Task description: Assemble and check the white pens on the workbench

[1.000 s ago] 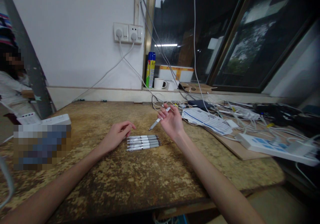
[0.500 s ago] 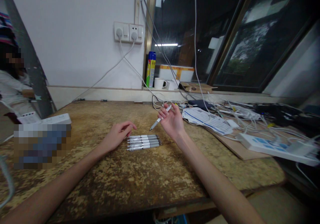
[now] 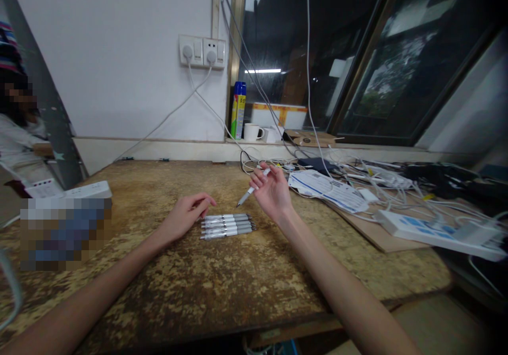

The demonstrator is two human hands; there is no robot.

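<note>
My right hand (image 3: 273, 191) is raised palm-up over the table and closed around a white-and-grey pen (image 3: 245, 196). The pen slants, its dark tip pointing down and to the left. Several similar pens (image 3: 228, 226) lie side by side in a stack of rows on the table, below and left of that tip. At their left ends rests my left hand (image 3: 191, 212), loosely curled with the thumb and forefinger a little apart and nothing visible in it. Whether its fingertips touch the pens I cannot tell.
The worn wooden table (image 3: 190, 286) carries a white power strip (image 3: 432, 233), tangled cables and a printed sheet (image 3: 327, 191) on the right. Another power strip (image 3: 89, 190) lies left beside a blurred-out patch. A mug (image 3: 253, 132) and spray can (image 3: 238, 110) stand on the sill. A person (image 3: 19, 138) sits far left.
The view has shifted very slightly. Both hands, the held pen and the row of pens keep their places.
</note>
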